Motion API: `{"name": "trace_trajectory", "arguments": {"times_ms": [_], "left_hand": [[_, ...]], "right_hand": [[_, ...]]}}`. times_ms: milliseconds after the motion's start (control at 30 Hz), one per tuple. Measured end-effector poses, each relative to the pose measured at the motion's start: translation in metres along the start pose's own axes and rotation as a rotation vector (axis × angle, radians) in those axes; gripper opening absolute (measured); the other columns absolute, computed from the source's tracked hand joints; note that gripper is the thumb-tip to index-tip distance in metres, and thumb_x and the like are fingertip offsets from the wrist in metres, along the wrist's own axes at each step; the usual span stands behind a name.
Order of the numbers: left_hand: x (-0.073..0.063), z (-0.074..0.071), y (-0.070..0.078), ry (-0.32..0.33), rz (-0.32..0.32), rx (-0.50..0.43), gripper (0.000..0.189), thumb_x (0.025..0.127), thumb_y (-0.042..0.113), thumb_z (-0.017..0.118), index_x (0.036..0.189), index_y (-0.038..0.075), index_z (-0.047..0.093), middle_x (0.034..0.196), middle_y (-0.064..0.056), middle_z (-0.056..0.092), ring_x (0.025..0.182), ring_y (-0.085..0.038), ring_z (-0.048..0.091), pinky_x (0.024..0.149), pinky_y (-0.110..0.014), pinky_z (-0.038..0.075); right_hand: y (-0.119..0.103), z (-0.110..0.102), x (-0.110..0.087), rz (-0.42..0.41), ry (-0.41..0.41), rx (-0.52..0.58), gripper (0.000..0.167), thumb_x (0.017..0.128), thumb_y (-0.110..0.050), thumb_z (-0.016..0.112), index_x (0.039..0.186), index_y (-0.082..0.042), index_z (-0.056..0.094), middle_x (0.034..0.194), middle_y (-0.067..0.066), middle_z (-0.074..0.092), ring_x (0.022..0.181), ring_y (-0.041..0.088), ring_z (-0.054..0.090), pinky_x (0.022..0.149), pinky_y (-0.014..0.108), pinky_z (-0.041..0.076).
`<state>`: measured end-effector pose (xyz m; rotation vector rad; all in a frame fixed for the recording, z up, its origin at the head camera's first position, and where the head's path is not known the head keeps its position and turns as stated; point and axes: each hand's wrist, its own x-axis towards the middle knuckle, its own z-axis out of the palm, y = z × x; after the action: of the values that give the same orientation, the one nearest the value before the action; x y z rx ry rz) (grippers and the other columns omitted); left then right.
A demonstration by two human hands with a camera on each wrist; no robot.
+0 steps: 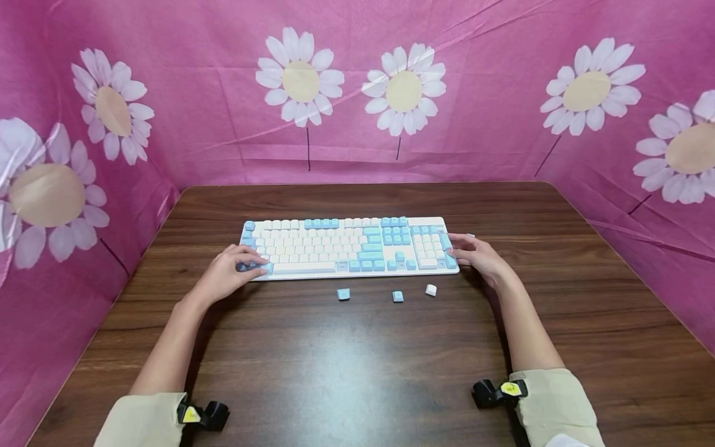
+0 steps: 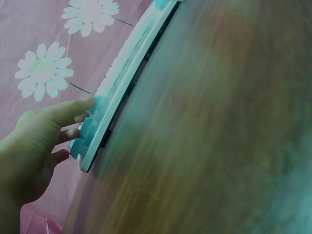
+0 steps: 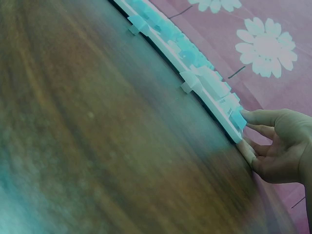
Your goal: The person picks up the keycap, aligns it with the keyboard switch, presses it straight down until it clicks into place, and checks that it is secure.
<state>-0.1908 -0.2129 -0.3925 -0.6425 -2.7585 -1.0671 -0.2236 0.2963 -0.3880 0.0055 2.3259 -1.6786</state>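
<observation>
Left hand [image 1: 230, 271], right hand [image 1: 481, 256] at keyboard [image 1: 318, 248] edges, tabletop [image 1: 341, 354] around

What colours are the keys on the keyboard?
White and light blue: the keyboard keys show best in the head view.

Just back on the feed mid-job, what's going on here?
A person has both hands on a white and blue keyboard lying on a wooden table. The left hand has its fingers on the blue keys at the near left corner, and the right hand holds the right end. Three loose keys lie in front: two blue ones and a white one, none being touched.
</observation>
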Motion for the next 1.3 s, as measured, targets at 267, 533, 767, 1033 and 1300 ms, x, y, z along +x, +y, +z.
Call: {"name": "trace_trajectory", "arguments": {"times_ms": [267,533,767,1033,1300], "left_hand": [[0.003,0.0,-0.004,0.021,-0.055,-0.075,0.02,0.082,0.014,0.071,0.099,0.005,0.07,0.091,-0.007,0.061,0.084,-0.021,0.047,0.07,-0.037,0.038],[0.008,-0.005,-0.007,-0.029,-0.105,-0.078,0.02,0.08,0.02,0.073,0.092,0.006,0.071,0.083,-0.003,0.061,0.075,-0.019,0.048,0.065,-0.032,0.039],[0.01,-0.01,-0.008,-0.071,-0.126,-0.115,0.019,0.078,0.018,0.075,0.09,0.004,0.072,0.084,-0.004,0.065,0.072,-0.016,0.048,0.059,-0.025,0.039],[0.012,-0.012,-0.006,-0.113,-0.184,-0.103,0.022,0.078,0.022,0.075,0.09,0.004,0.074,0.094,-0.009,0.066,0.082,-0.02,0.051,0.067,-0.029,0.042],[0.019,-0.008,-0.005,-0.119,-0.184,-0.109,0.021,0.077,0.021,0.076,0.089,0.004,0.074,0.099,-0.012,0.066,0.095,-0.025,0.056,0.077,-0.036,0.045]], "right_hand": [[-0.001,0.001,0.001,-0.006,-0.008,0.009,0.058,0.091,-0.011,0.059,0.14,0.002,0.032,0.121,0.019,0.042,0.09,0.007,0.053,0.079,0.02,0.044],[-0.002,0.002,0.001,-0.006,-0.009,0.008,0.057,0.091,-0.012,0.059,0.14,0.001,0.032,0.12,0.019,0.043,0.089,0.007,0.053,0.079,0.02,0.044],[-0.003,0.004,0.002,-0.006,-0.008,-0.003,0.057,0.091,-0.013,0.059,0.14,0.002,0.033,0.119,0.018,0.043,0.089,0.008,0.053,0.078,0.021,0.044],[-0.003,0.003,0.001,0.002,-0.012,-0.014,0.059,0.091,-0.015,0.059,0.141,0.001,0.032,0.124,0.022,0.042,0.09,0.008,0.053,0.079,0.021,0.044],[0.0,-0.002,-0.001,0.007,-0.011,-0.027,0.061,0.091,-0.017,0.059,0.142,0.0,0.03,0.126,0.023,0.04,0.089,0.006,0.054,0.079,0.021,0.044]]}}
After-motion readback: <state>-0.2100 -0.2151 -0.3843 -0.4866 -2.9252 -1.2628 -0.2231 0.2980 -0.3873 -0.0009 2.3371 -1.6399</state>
